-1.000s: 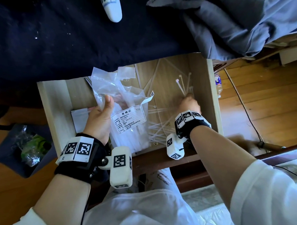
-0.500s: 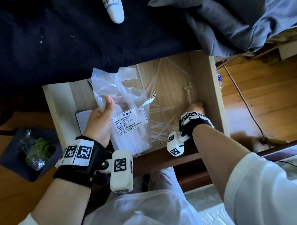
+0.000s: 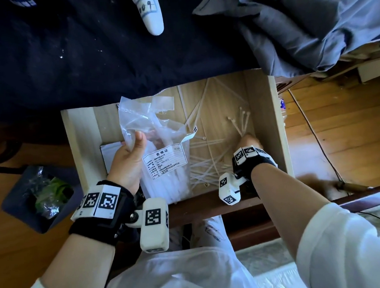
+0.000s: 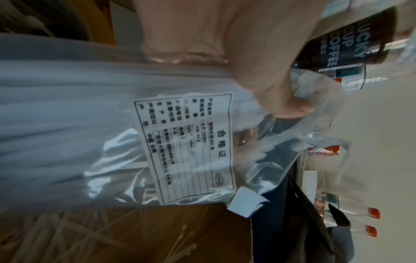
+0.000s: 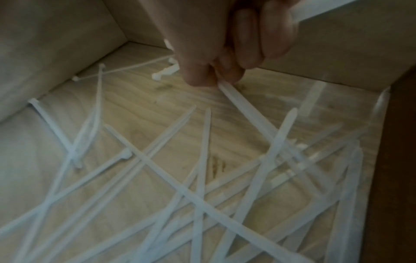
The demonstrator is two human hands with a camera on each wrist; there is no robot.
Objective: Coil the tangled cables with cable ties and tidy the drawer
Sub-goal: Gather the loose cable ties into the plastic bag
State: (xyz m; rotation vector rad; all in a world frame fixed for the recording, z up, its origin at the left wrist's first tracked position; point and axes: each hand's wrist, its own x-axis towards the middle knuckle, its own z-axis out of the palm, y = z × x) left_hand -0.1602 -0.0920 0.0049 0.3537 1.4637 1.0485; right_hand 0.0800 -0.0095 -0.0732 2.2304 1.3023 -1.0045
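Gripping a clear plastic bag of white cable ties (image 3: 163,158) over the left half of the pale wooden drawer (image 3: 279,127), the left hand (image 3: 126,161) pinches its neck. Near the drawer's right wall, the right hand (image 3: 246,142) clasps a bunch of ties (image 3: 241,122); loose white cable ties (image 5: 202,178) cross the bare floor between.

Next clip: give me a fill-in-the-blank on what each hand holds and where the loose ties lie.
1. The left hand holds a clear plastic ____ of ties by its upper part.
2. The right hand grips a bunch of white cable ____.
3. Loose ties lie crisscrossed on the floor of the wooden ____.

Missing words: bag; ties; drawer
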